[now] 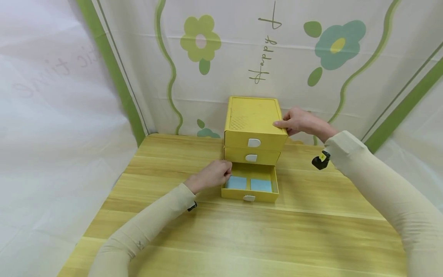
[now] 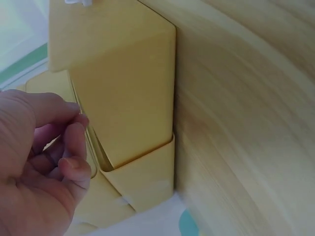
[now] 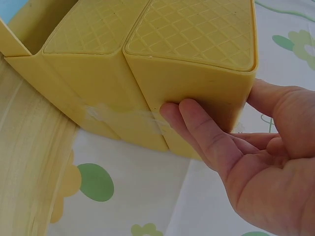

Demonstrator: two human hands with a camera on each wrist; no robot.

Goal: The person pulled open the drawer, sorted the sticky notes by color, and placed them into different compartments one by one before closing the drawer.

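A yellow three-tier drawer box [image 1: 256, 115] stands at the back of the table. Its bottom drawer [image 1: 250, 194] is pulled out, with two light blue paper squares [image 1: 261, 185] inside. My left hand [image 1: 212, 175] is at the drawer's left rim, its fingers curled with thumb and fingertips together. No held thing shows between them in the left wrist view. At the box's right side, my right hand [image 1: 299, 121] rests its thumb on the top. Its fairly straight fingers [image 3: 209, 135] press against the side wall, as the right wrist view shows.
The wooden table [image 1: 207, 231] extends in front of the box and to both sides. Behind it hangs a white curtain [image 1: 138, 50] printed with flowers. White tabs [image 1: 254, 142] mark the drawer fronts. Clear tape [image 3: 123, 118] crosses the box's seams.
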